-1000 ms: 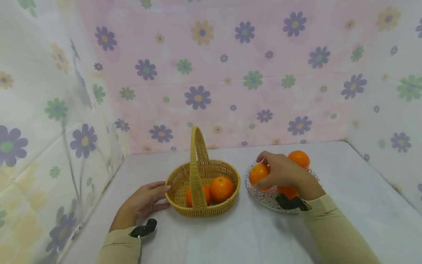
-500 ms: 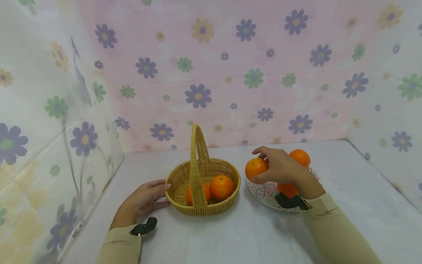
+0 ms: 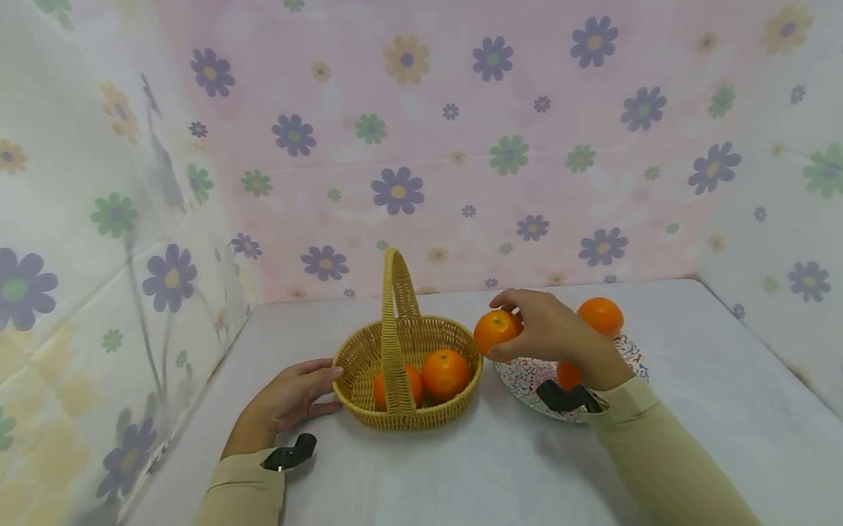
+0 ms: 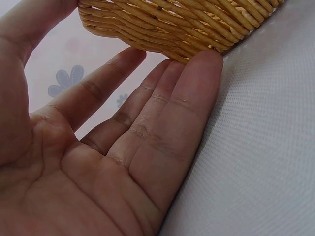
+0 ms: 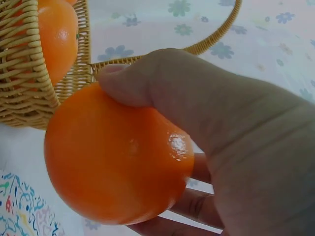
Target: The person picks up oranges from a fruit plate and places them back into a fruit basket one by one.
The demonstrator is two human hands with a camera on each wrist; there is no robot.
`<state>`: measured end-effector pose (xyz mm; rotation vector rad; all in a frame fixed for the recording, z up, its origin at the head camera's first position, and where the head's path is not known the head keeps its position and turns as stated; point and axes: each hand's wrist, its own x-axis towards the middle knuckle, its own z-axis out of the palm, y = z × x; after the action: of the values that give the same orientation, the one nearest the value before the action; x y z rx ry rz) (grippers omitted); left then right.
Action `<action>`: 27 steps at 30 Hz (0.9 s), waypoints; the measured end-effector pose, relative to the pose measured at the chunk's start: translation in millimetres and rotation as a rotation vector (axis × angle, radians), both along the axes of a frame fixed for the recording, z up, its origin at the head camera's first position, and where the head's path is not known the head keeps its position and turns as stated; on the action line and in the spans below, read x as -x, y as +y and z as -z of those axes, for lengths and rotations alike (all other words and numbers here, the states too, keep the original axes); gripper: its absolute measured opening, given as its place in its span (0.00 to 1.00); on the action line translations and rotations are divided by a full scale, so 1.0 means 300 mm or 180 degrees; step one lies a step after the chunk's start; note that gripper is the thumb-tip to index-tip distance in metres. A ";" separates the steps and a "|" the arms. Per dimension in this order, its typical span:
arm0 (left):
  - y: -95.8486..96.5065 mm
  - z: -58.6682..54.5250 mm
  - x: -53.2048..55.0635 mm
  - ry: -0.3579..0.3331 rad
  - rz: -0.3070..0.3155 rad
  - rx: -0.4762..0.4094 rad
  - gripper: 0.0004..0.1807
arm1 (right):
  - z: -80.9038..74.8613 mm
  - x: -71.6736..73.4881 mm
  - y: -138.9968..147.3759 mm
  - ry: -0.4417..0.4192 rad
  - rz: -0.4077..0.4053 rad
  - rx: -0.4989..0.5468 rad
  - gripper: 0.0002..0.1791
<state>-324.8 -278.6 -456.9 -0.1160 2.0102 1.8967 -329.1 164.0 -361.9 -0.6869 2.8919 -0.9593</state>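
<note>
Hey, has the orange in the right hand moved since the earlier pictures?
Yes: in the head view, the orange in the right hand has moved left, away from the plate's middle and closer to the basket.

Staged tabletop booth, apparently arranged for recording. Flower-printed sheeting forms the pink back wall (image 3: pixel 434 145), left wall (image 3: pixel 57 186) and right wall (image 3: pixel 803 238) around a white-covered table (image 3: pixel 427 496); black wrist mounts (image 3: pixel 291 452) support this reading. The surrounding room cannot be identified.
</note>
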 end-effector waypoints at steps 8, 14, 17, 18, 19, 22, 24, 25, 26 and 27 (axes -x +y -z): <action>-0.003 0.002 0.002 -0.0009 0.0013 0.0009 0.40 | -0.029 0.020 -0.047 0.0137 -0.0111 -0.0089 0.39; -0.002 -0.001 -0.002 -0.0005 0.0022 -0.0005 0.40 | -0.039 0.040 -0.085 0.0223 -0.0183 -0.0081 0.36; 0.001 -0.002 -0.003 -0.0003 0.0026 0.0004 0.41 | -0.042 0.051 -0.104 0.0270 -0.0187 -0.0138 0.36; 0.002 -0.002 -0.003 -0.0002 0.0024 0.0012 0.41 | -0.044 0.053 -0.111 0.0279 -0.0176 -0.0155 0.37; 0.003 -0.002 -0.003 -0.0007 0.0018 0.0019 0.41 | -0.045 0.055 -0.118 0.0292 -0.0165 -0.0179 0.37; 0.004 -0.003 -0.003 -0.0006 0.0021 0.0024 0.41 | -0.049 0.062 -0.137 0.0305 -0.0136 -0.0193 0.37; 0.005 -0.004 -0.003 -0.0005 0.0011 0.0017 0.41 | -0.052 0.066 -0.150 0.0295 -0.0147 -0.0169 0.37; 0.004 -0.005 -0.003 -0.0005 0.0010 0.0017 0.41 | -0.052 0.070 -0.156 0.0286 -0.0154 -0.0151 0.37; 0.003 -0.006 -0.003 -0.0003 0.0010 0.0017 0.41 | -0.052 0.073 -0.162 0.0278 -0.0166 -0.0133 0.37; 0.003 -0.007 -0.002 -0.0003 0.0003 0.0018 0.41 | -0.052 0.077 -0.168 0.0265 -0.0177 -0.0116 0.37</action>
<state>-324.1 -277.8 -454.9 -0.1176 2.0148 1.8903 -352.1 113.6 -346.3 -0.8194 2.9358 -0.8904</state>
